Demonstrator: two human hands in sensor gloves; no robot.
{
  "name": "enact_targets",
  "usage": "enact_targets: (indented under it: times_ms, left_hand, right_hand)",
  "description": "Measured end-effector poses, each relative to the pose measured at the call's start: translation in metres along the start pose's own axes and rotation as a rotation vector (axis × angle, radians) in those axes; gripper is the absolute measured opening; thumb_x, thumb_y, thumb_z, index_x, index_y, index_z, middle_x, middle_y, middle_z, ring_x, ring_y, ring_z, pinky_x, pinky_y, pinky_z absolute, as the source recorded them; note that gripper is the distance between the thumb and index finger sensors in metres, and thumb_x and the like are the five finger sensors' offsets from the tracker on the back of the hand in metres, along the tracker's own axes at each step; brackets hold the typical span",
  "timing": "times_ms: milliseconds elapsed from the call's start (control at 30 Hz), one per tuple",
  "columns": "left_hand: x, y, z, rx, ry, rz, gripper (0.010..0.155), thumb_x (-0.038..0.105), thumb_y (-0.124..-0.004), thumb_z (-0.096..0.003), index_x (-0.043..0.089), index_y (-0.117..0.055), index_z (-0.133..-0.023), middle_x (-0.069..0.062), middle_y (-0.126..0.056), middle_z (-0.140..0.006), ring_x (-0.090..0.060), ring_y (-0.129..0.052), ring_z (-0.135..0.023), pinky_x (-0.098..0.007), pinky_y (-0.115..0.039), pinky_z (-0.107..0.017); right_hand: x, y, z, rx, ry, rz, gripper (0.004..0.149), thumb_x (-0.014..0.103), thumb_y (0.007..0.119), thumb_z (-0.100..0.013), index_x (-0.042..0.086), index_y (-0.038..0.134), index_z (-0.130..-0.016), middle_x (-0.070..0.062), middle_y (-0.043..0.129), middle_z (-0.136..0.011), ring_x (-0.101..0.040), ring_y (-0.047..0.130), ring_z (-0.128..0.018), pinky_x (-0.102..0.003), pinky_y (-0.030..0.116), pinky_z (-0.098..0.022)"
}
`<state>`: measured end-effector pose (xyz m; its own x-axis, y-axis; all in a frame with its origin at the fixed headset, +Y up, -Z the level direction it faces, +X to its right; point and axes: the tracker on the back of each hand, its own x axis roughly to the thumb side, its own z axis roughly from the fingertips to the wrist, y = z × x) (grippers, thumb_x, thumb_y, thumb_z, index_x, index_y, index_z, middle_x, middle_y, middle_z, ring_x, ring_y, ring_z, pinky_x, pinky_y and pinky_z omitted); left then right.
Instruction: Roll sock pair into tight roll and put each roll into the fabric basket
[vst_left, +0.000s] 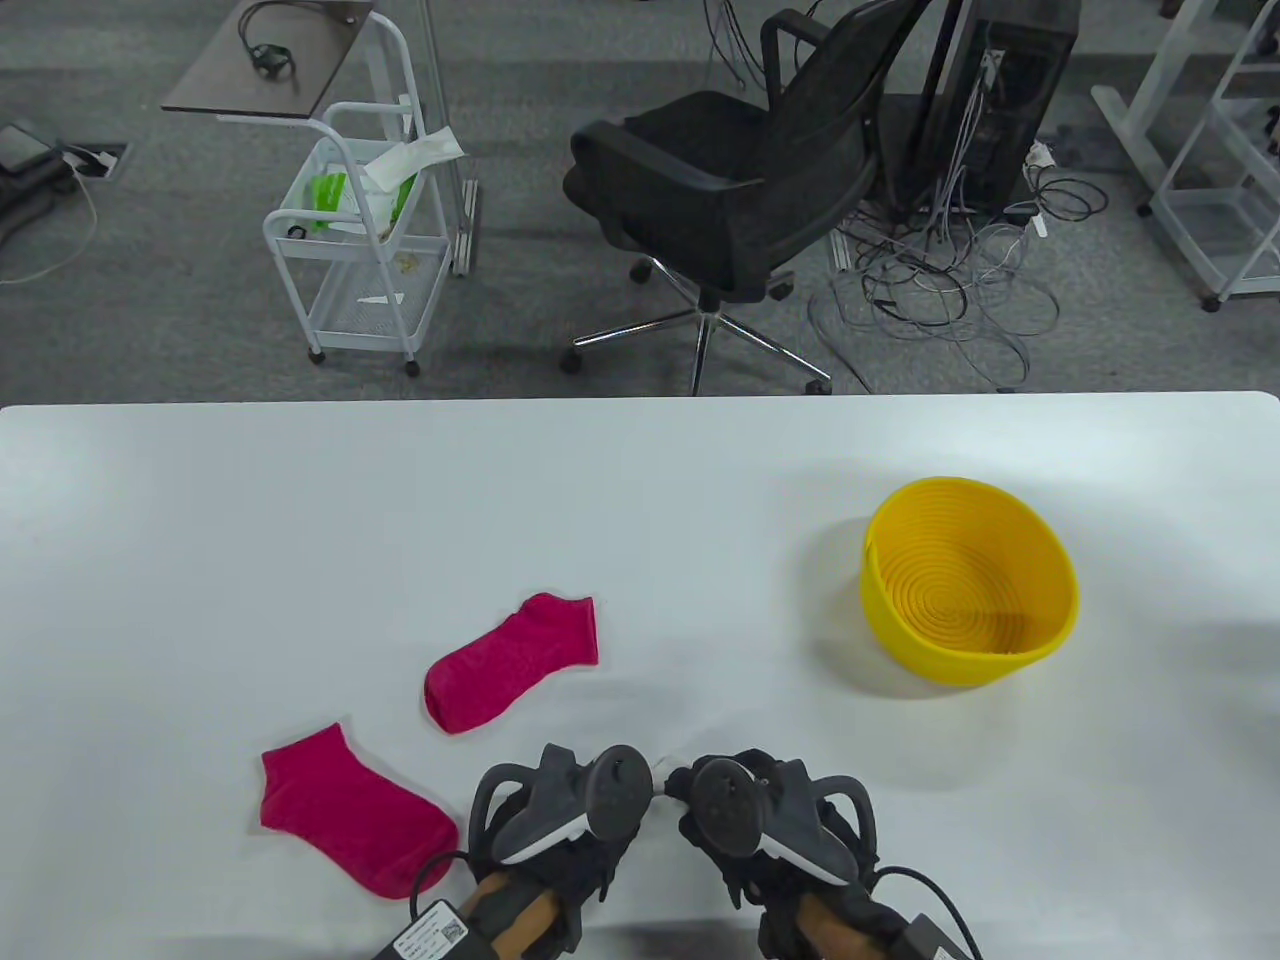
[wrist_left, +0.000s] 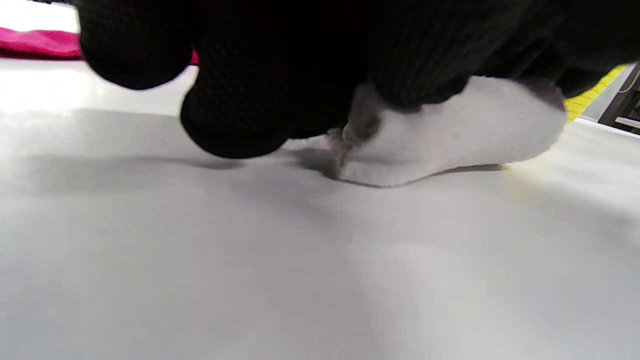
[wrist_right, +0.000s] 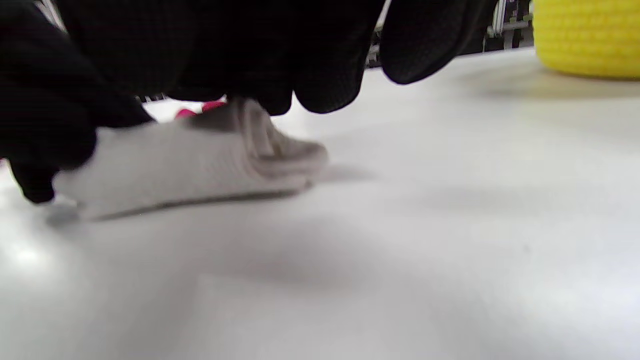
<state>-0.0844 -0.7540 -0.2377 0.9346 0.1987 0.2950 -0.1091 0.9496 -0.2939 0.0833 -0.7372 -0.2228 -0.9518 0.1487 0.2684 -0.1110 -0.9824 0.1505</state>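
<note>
Both gloved hands sit close together at the near edge of the white table (vst_left: 640, 480), bent over a white sock bundle (wrist_left: 450, 135) that lies on the tabletop between them. The left hand (vst_left: 560, 810) curls its fingers (wrist_left: 235, 115) down onto one end of the bundle, gripping it. The right hand (vst_left: 760, 810) presses from the other side, its fingers (wrist_right: 50, 125) closed around the fabric, where folded layers show at the free end (the right wrist view is blurred, so the exact number of turns cannot be told). Two magenta socks lie flat and apart to the left: one sock (vst_left: 512, 660) farther in, the other sock (vst_left: 355, 810) just beside the left hand. The yellow basket (vst_left: 1040, 650) stands well apart to the right, upright.
</note>
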Motion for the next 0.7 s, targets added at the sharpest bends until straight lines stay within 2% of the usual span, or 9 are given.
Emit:
enact_targets:
  times_ms: [67,133,367,433,567,700]
  left_hand:
    - [-0.001,0.000,0.000,-0.010,0.000,0.004,0.047,0.039,-0.081,-0.0377,0.022,-0.092,-0.080,-0.006,-0.098,-0.069,-0.022,-0.103,-0.047,-0.048,-0.080,-0.046]
    - [-0.001,0.000,0.000,-0.016,-0.002,0.006,0.047,0.040,-0.080,-0.0379,0.022,-0.092,-0.079,-0.006,-0.098,-0.069,-0.022,-0.103,-0.047,-0.048,-0.080,-0.045]
    - [-0.004,-0.001,0.000,-0.013,0.009,0.072,0.049,0.043,-0.077,-0.0386,0.022,-0.092,-0.080,-0.006,-0.098,-0.069,-0.023,-0.103,-0.047,-0.048,-0.080,-0.045]
    - [-0.006,0.002,0.002,-0.004,0.022,0.103,0.050,0.044,-0.076,-0.0387,0.023,-0.090,-0.082,-0.007,-0.096,-0.073,-0.024,-0.102,-0.050,-0.049,-0.079,-0.047]
    - [-0.008,0.014,0.008,0.078,0.012,0.136,0.054,0.047,-0.078,-0.0377,0.028,-0.085,-0.088,-0.007,-0.092,-0.081,-0.024,-0.100,-0.055,-0.049,-0.077,-0.049]
    - [-0.006,0.016,0.011,0.079,-0.014,0.142,0.051,0.046,-0.078,-0.0377,0.032,-0.088,-0.086,-0.006,-0.090,-0.084,-0.025,-0.099,-0.059,-0.049,-0.076,-0.051]
  right_hand:
    - [0.004,-0.007,0.004,-0.056,-0.033,0.002,0.046,0.052,0.079,-0.038,0.044,0.080,-0.083,0.017,0.084,-0.093,-0.014,0.084,-0.089,-0.049,0.070,-0.067]
    - [0.007,-0.008,0.007,-0.060,-0.056,0.005,0.044,0.051,0.081,-0.038,0.044,0.083,-0.081,0.018,0.087,-0.091,-0.014,0.085,-0.089,-0.049,0.070,-0.067]
    - [0.004,0.005,0.001,0.072,-0.025,0.051,0.046,0.051,0.081,-0.038,0.044,0.080,-0.083,0.017,0.081,-0.096,-0.016,0.082,-0.091,-0.051,0.069,-0.067]
    - [0.001,0.006,-0.001,0.088,0.000,0.028,0.047,0.050,0.081,-0.038,0.044,0.078,-0.085,0.016,0.080,-0.097,-0.017,0.081,-0.092,-0.051,0.069,-0.067]
    - [-0.002,0.009,-0.003,0.093,0.031,0.028,0.050,0.050,0.082,-0.038,0.043,0.075,-0.087,0.016,0.078,-0.099,-0.018,0.081,-0.092,-0.052,0.069,-0.067]
    - [-0.003,0.014,-0.006,0.104,0.061,0.040,0.054,0.049,0.081,-0.039,0.042,0.068,-0.091,0.015,0.075,-0.101,-0.018,0.080,-0.093,-0.051,0.069,-0.067]
